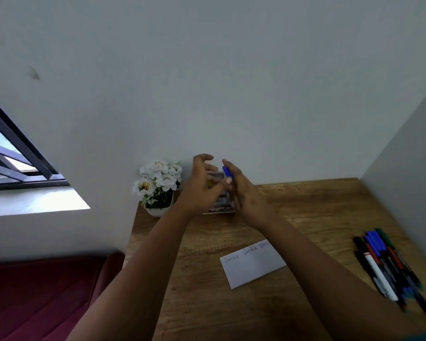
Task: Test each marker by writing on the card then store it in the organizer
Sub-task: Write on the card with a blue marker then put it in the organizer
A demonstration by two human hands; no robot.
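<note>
My right hand (244,193) grips a blue marker (227,171), cap end up, above the organizer (221,204), a small clear box standing at the back of the table against the wall. My left hand (202,185) reaches to the organizer's left side with fingers spread; it hides much of the box, and I cannot tell whether it touches it. A white card (253,263) with three handwritten words lies flat nearer to me. A bunch of markers (386,264) in black, blue, red and green lies at the table's right edge.
A white pot of white flowers (158,185) stands just left of the organizer. The wooden table (207,303) sits in a corner, walls behind and to the right. A dark red seat (40,299) is at the lower left, a barred window (15,153) above it.
</note>
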